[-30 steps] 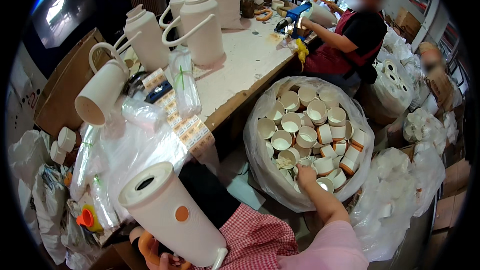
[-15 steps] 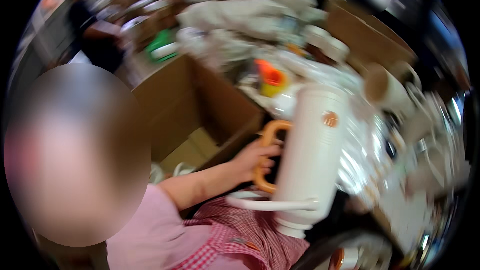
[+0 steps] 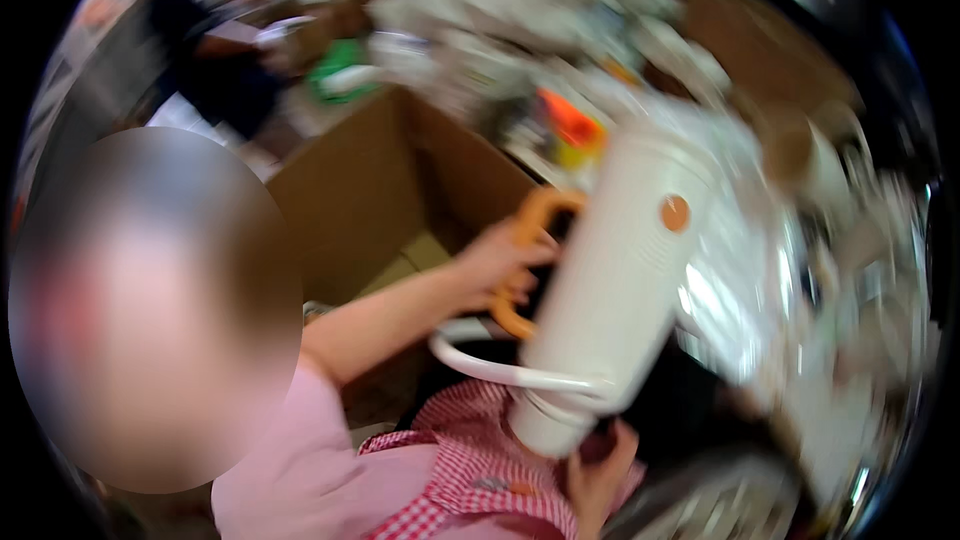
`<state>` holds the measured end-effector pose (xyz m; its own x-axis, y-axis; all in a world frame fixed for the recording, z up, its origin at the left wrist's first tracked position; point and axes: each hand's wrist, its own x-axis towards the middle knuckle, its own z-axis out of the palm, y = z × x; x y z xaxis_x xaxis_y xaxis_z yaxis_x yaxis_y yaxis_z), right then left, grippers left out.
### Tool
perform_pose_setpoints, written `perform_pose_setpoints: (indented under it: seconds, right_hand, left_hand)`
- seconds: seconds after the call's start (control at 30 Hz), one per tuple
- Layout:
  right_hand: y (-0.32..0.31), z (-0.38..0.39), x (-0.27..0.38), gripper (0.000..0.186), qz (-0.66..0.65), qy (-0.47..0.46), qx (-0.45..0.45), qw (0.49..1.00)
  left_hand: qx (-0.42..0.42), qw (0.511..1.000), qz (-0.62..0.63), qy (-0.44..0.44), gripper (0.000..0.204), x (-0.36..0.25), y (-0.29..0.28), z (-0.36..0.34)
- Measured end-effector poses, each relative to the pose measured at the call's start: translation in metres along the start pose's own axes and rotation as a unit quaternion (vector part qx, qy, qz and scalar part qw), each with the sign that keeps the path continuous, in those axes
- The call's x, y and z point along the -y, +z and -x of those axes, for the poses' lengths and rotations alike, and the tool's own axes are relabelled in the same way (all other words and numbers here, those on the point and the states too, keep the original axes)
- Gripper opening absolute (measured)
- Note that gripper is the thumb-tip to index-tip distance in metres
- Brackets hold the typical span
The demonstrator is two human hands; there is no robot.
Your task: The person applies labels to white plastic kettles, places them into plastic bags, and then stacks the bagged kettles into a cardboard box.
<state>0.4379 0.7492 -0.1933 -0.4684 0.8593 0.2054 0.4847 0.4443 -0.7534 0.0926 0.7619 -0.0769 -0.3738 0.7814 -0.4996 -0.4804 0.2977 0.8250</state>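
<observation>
My left hand (image 3: 500, 262) is closed around the orange side handle (image 3: 537, 213) of a white vacuum flask (image 3: 630, 240). The flask is tilted, its narrower neck end toward me and its wide end pointing away. A white hoop-shaped carrying handle (image 3: 480, 365) sticks out to the left near the neck end. An orange round mark sits on the body. Just below the neck end is my right hand (image 3: 600, 470), thumb and fingers apart; motion blur hides whether it touches the flask. A red-and-white checked apron (image 3: 470, 430) lies beneath.
An open cardboard box (image 3: 350, 180) stands beyond my left arm. White wrapped bundles (image 3: 500, 15) are piled behind it. Clear plastic wrap (image 3: 735, 270) and white containers (image 3: 815, 165) crowd the right. A person (image 3: 210, 50) in dark clothes is at the far left; a blurred patch covers the near left.
The flask has moved slightly left and toward me, leaning further over, with my left hand still on its handle. My right hand has come into view below the neck end.
</observation>
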Motion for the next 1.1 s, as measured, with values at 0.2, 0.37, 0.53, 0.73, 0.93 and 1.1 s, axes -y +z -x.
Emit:
perform_pose_setpoints:
  seconds: [0.2,0.37,0.53,0.73,0.93,1.1]
  right_hand:
    - [-0.007,-0.065,-0.09,0.064,-0.228,0.191,-0.266,0.917]
    - [-0.031,-0.072,-0.23,0.078,-0.229,0.263,-0.421,0.837]
    - [-0.065,-0.113,-0.278,0.053,-0.374,0.22,-0.298,0.85]
    - [-0.098,-0.091,-0.226,0.033,-0.398,0.24,-0.194,0.864]
    - [-0.101,-0.134,-0.2,0.031,-0.415,0.183,-0.264,0.851]
    - [-0.111,-0.144,-0.168,0.031,-0.365,0.159,-0.261,0.879]
  left_hand:
    - [0.051,0.961,-0.228,0.147,0.041,0.028,0.04,-0.016]
    - [0.092,0.947,-0.284,0.117,0.048,0.043,0.069,-0.034]
    - [0.023,0.79,-0.388,0.475,0.052,0.037,0.066,-0.031]
    - [0.279,0.646,-0.449,0.551,0.02,-0.012,0.192,-0.009]
    - [0.315,0.454,-0.571,0.607,0.017,0.084,0.343,-0.1]
    - [0.268,0.393,-0.661,0.58,0.012,0.103,0.351,-0.12]
